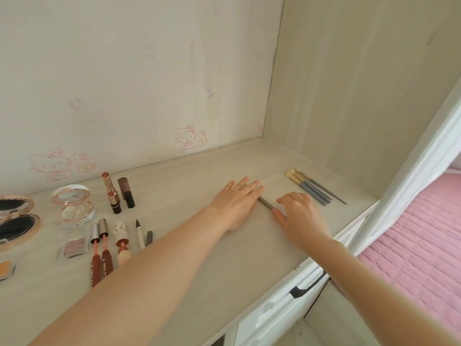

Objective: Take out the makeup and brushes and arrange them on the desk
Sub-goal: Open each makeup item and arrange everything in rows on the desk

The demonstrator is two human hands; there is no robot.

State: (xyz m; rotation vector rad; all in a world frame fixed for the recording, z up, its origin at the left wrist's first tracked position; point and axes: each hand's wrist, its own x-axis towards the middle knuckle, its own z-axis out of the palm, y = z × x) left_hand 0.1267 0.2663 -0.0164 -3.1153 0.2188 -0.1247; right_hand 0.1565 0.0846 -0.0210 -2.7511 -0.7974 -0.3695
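1. Left hand (237, 203): lies palm down on the tabletop (199, 258), fingers straight and close together. Grip apart, holding nothing. The fingertips cover the far end of a grey brush (266, 204).
2. Grey brush: flat on the tabletop at mid-right, pointing diagonally. Only a short stretch of handle shows between the two hands, and its head is hidden under the left fingers.
3. Right hand (301, 216): fingers bent, knuckles up. The near end of the handle sits between thumb and forefinger. I cannot tell whether the grip is clamped on it or only touching.
4. Set of brushes (311, 186): just beyond the right hand, lying side by side. Pale bristles face the back wall and the grey handles fan towards the front edge. They are apart from both hands.
5. Makeup, left part of the tabletop, well apart from the hands:
   - two lipsticks (112, 193) standing uncapped, with dark caps (126, 192) beside them
   - white round compact (74, 206), lid open
   - rose-gold compact (15, 218) at the left edge, open
   - small square palette (73, 248)
   - two lip glosses (99, 245) lying open
   - eyeliner pen (139, 233) with its cap beside it
6. Surroundings: cat stickers (187, 138) on the back wall, a drawer handle (306, 285) below the front edge, and a pink bedspread (411, 245) to the right.
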